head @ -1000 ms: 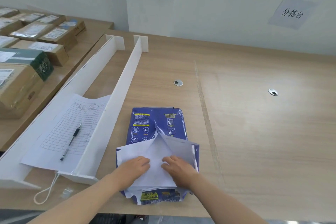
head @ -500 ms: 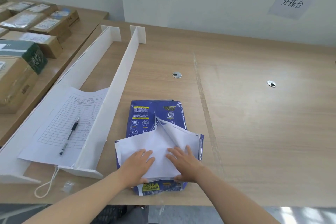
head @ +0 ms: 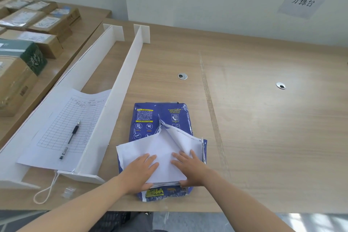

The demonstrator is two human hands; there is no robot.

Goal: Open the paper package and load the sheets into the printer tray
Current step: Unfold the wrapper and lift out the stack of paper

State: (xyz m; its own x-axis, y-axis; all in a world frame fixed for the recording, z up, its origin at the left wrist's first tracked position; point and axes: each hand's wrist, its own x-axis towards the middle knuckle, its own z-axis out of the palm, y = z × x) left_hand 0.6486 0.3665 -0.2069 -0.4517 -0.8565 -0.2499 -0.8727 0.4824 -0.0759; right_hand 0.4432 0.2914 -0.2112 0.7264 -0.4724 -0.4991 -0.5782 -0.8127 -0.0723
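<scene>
While the torn blue paper package (head: 160,124) lies near the table's (head: 263,137) front edge, my left hand (head: 140,170) and right hand (head: 189,165) press open-fingered on its white flaps, flattening them to reach the sheets.

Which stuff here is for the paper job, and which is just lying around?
For the job: blue paper package, white sheets, left hand, right hand.

Just lying about: pen, grid form, cardboard boxes, white dividers, cord loop.
</scene>
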